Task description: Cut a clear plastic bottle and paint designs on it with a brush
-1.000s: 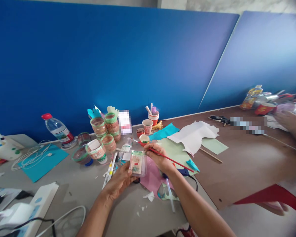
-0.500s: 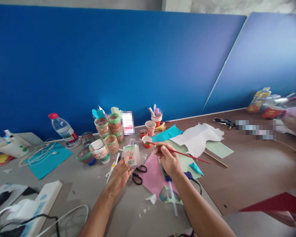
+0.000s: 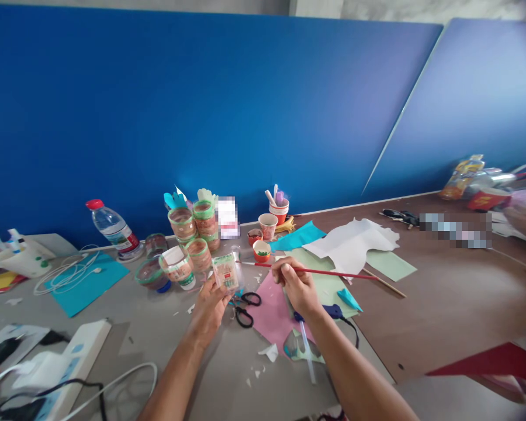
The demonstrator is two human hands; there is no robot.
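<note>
- Brushwork is looking partway through, we're judging: green-rimmed containers (image 3: 205, 225) are standing stacked at the back of the desk (image 3: 228, 374), brown-banded and apparently coated.
- We're holding the clear container (image 3: 225, 272) in the left hand (image 3: 211, 301), tilted above the desk, in front of that group; left grip is wrapping snugly around its lower end.
- We're pinching the red-handled brush (image 3: 324, 272) in the right hand (image 3: 297, 283); right grip is curling tight on the handle, holding nothing else that shows.
- Brush tip (image 3: 244, 263) is pointing at the container's right side, sitting very near; we're not able to tell contact.
- Facing side is showing a label (image 3: 226, 276) and no clear brown coat, so we're counting it as undone.
- Hidden sides: we're leaving any coating there unconfirmed.
- Small cup (image 3: 262, 252) is standing beyond the brush, showing green inside.
</note>
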